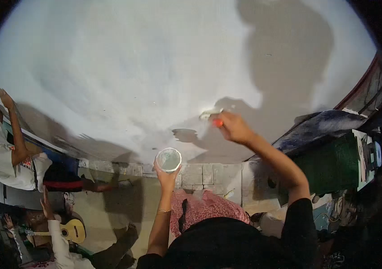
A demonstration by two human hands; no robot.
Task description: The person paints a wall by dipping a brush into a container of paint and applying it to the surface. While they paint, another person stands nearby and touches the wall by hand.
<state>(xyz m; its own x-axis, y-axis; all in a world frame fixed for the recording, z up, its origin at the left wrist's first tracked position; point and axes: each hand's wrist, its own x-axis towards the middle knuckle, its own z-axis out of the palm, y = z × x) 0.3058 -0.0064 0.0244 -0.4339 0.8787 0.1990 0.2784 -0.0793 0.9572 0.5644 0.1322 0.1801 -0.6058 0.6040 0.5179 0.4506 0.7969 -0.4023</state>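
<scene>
My left hand [167, 178] is wrapped round a white plastic tub [180, 157], held upright low in front of the wall; a pale film coats its inside. Out in front and to the right, my right hand [237, 130] is closed on a paintbrush [206, 114]. An orange-red end of the handle shows by the fingers, and the pale bristle end is right at the wall surface. The white wall [123, 58] fills the upper view, with faint streaks and a large shadow on its right side.
At left, a person in a white shirt [7, 163] raises both arms toward the wall. Another person's raised hand [46, 204] is near a guitar [75, 231]. A dark green covered piece [325, 163] stands at right, beside a draped sheet [321, 127]. Tiles [195, 172] run along the wall's foot.
</scene>
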